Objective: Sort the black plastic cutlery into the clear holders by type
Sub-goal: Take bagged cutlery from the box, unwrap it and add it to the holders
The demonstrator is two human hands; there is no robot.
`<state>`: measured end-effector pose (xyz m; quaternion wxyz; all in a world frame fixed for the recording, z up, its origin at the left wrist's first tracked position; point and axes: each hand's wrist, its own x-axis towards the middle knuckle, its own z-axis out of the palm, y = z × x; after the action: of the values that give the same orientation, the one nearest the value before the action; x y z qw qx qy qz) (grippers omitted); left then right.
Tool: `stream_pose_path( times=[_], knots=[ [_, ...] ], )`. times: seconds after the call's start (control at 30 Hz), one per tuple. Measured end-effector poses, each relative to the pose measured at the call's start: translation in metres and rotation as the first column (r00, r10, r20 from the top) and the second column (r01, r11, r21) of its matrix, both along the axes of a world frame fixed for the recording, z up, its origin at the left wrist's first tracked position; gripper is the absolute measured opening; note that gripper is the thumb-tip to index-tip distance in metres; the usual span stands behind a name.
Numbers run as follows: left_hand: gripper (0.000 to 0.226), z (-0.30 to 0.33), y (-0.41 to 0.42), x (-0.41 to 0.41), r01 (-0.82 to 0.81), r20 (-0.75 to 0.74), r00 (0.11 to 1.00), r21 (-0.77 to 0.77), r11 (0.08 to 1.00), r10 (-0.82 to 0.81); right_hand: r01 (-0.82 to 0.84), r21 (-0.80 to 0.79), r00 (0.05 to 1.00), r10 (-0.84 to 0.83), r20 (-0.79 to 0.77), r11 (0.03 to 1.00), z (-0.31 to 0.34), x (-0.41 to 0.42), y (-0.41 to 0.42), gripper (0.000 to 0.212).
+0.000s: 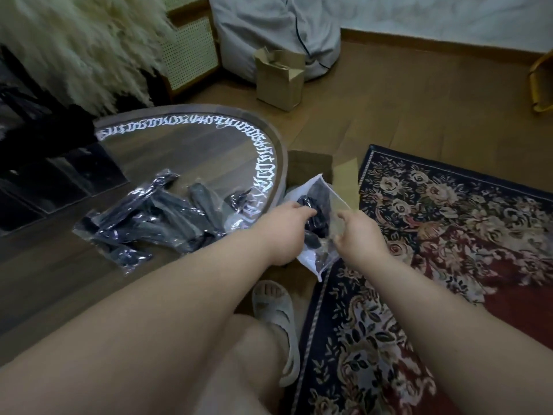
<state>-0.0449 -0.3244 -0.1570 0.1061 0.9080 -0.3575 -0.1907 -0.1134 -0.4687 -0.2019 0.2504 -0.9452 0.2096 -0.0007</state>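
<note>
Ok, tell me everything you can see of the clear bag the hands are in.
The clear bag is thin, glossy plastic with white edges, holding dark, blurred cutlery. It hangs tilted off the round table's right edge, above a brown box. The left hand reaches into its mouth; the right hand pinches its right side.

Round glass table (125, 163), lettered rim: clear packets of black cutlery (149, 217) lie at its 4 o'clock edge.
</note>
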Motion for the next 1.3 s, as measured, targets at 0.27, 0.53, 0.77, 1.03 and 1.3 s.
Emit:
stream_pose_path(
  times=[0.27,0.53,0.77,1.03,1.3],
  knots=[
    [0.069,-0.057,-0.012,0.001,-0.179,-0.135,0.968,0.222,0.958,0.212,-0.219,-0.011,0.964,0.215,-0.154,0.976,-0.059,0.034,0.01,0.032],
    [0.058,-0.056,-0.005,0.005,-0.186,-0.212,0.956,0.103,0.977,0.204,-0.1,-0.11,0.99,0.088,-0.111,0.989,-0.069,0.03,0.007,0.029],
    [0.061,-0.009,-0.009,-0.011,-0.116,-0.091,0.99,-0.065,0.991,0.11,-0.003,-0.078,0.973,0.02,0.228,0.997,0.015,-0.008,0.0,0.026],
    [0.048,0.052,0.009,-0.031,-0.105,0.121,0.981,-0.334,0.937,0.153,-0.057,-0.075,0.898,0.084,0.432,0.996,0.108,-0.034,0.019,0.017],
    [0.029,0.088,0.103,-0.024,-0.303,0.26,0.875,-0.367,0.88,0.409,-0.216,0.321,0.872,0.034,0.488,0.922,0.146,-0.001,0.082,0.025]
  ],
)
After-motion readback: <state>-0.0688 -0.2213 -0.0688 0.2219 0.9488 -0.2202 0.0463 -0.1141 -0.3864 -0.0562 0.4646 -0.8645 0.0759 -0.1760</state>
